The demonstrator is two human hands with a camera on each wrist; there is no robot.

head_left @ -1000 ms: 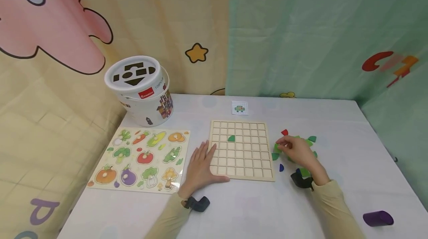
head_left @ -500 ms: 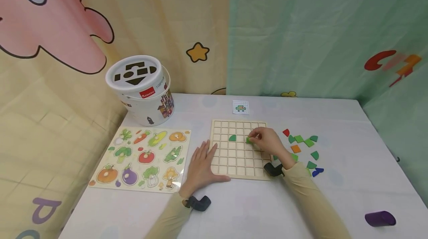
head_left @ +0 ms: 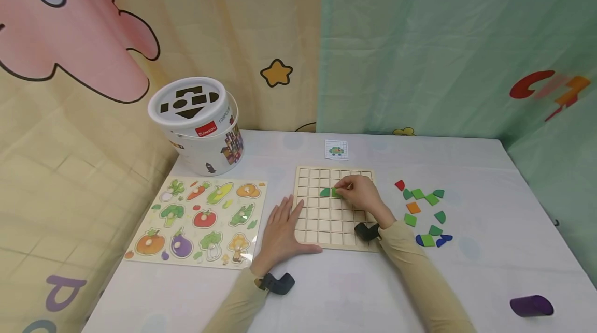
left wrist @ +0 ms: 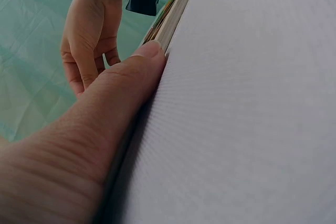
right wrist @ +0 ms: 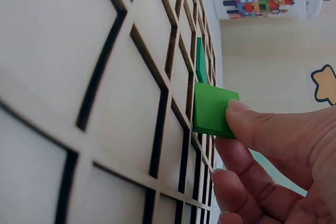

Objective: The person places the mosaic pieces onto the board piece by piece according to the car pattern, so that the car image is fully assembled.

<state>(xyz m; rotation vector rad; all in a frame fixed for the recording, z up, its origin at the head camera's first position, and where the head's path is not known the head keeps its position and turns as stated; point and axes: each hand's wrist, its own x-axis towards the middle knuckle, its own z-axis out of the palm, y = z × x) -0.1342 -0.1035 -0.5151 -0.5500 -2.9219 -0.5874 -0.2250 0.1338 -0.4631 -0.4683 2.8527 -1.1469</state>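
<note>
My right hand point(head_left: 363, 194) pinches a light green square tile point(right wrist: 215, 109) between thumb and fingertips, over the wooden grid board point(head_left: 310, 227). Directly left of that tile, a dark green quarter-circle piece point(head_left: 325, 192) lies in a cell of the board. My left hand point(head_left: 280, 234) rests at the board's lower left corner with fingers spread; in the left wrist view its thumb point(left wrist: 121, 77) lies against the board's edge. Several loose pieces are scattered right of the board, among them a green square point(head_left: 410, 220), an orange square point(head_left: 413, 208) and a red piece point(head_left: 399, 185).
Behind the board lies a small picture card point(head_left: 336, 150). A vegetable puzzle board point(head_left: 216, 227) is at the left, with a white lidded bucket point(head_left: 200, 151) behind it. A purple cylinder-like block point(head_left: 531, 306) lies at the front right.
My right hand has moved left from the loose pieces to over the board, bringing the green square tile beside the quarter-circle piece. The left hand stays in place.
</note>
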